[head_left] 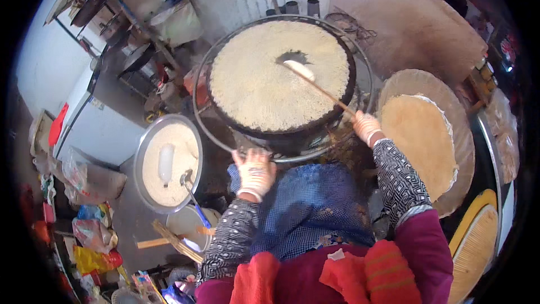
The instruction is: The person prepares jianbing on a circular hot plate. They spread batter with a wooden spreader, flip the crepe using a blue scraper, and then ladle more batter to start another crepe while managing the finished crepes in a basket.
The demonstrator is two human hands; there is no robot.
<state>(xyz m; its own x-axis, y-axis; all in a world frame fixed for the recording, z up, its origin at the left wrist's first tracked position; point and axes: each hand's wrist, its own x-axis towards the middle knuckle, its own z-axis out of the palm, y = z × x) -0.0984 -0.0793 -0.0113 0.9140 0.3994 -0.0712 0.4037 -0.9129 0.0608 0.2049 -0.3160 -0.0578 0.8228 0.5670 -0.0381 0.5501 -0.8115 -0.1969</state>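
Observation:
A large round griddle (253,80) lies before me, covered with a thin layer of pale batter (253,93) that has a dark gap near its upper right middle. My right hand (366,126), gloved, is closed around the wooden handle of a spreader (327,93). Its whitish head (299,70) rests on the batter beside the gap. My left hand (255,172), also gloved, lies with fingers apart on the metal ring (211,135) around the griddle, at its near edge. To the left, a metal basin (139,173) holds pale batter, a ladle (192,194) and a whitish oblong object (166,164).
At the right, a round tray (462,169) bears a stack of tan flatbreads (415,143). A bucket (173,221) with sticks (168,236) stands below the basin. A white cabinet (105,131) and a cluttered shelf rack (147,38) are at the left. Dark cylinders (313,7) stand behind the griddle.

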